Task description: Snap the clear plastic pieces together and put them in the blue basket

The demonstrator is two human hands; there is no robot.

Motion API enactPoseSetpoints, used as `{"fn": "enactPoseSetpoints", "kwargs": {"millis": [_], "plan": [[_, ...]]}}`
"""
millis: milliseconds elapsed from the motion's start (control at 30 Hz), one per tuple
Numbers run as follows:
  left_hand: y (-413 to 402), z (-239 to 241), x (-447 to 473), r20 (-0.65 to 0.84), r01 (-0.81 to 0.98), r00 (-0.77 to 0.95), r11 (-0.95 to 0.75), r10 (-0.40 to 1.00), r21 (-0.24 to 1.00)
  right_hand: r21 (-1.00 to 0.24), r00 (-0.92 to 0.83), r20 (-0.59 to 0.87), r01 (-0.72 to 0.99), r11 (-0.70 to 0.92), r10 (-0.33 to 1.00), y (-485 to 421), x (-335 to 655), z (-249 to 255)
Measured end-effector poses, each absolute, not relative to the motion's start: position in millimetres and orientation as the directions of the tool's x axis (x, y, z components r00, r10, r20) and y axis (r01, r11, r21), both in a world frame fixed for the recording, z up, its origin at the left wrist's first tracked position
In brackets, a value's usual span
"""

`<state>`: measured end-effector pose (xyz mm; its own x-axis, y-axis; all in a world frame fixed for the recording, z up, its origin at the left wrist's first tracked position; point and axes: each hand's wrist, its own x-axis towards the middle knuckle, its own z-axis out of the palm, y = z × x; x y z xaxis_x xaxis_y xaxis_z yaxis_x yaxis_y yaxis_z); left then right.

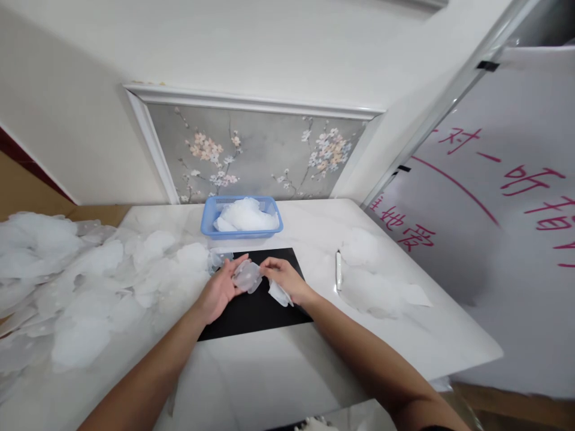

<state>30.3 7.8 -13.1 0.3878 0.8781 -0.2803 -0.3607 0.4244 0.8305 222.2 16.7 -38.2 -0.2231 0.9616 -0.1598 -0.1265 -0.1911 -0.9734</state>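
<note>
Over a black mat (251, 314), my left hand (220, 290) holds a rounded, translucent plastic piece (247, 276) with small tabs along its edge, between thumb and fingers. My right hand (287, 280) is closed, its thumb and fingertips pinched at the right edge of that piece. A white folded sheet, like tissue or cloth (279, 293), sticks out beneath the right palm, tucked in the curled fingers. Further translucent pieces (221, 261) lie just behind the left fingers, partly hidden by them.
Behind the mat stands a blue basket (242, 235) holding white translucent pieces (247, 215). A large heap of similar pieces (90, 317) spreads over the left side. On the right lie a white pen-like tool (338, 272) and more thin pieces (372, 290). A whiteboard (516, 287) stands beyond the table's right edge.
</note>
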Motion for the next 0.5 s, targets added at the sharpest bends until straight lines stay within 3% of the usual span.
{"fn": "enactPoseSetpoints", "kwargs": {"millis": [67, 133, 267, 400, 500], "plan": [[10.4, -13.7, 27.2, -0.121, -0.187, 0.220, 0.164, 0.968, 0.969, -0.952, -0.191, -0.226, -0.166, -0.259, 0.955, 19.4, 228.9, -38.0], [13.4, -16.3, 22.4, 0.046, 0.003, 0.116, -0.046, 0.992, 0.999, -0.931, -0.176, -0.278, -0.192, -0.310, 0.944, 22.2, 234.9, -38.3], [18.5, -28.2, 15.2, 0.158, 0.285, 0.080, -0.175, 0.984, 0.942, -0.917, -0.157, -0.317, -0.201, -0.345, 0.935, 26.2, 241.9, -39.3], [21.3, -37.1, 13.5, 0.207, 0.606, 0.109, -0.230, 0.972, 0.762, -0.904, -0.192, -0.324, -0.225, -0.363, 0.926, 27.4, 244.1, -39.7], [22.5, -35.2, 11.7, 0.223, 0.837, 0.207, -0.290, 0.953, 0.463, -0.893, -0.238, -0.321, -0.247, -0.377, 0.917, 27.6, 245.6, -40.6]]}}
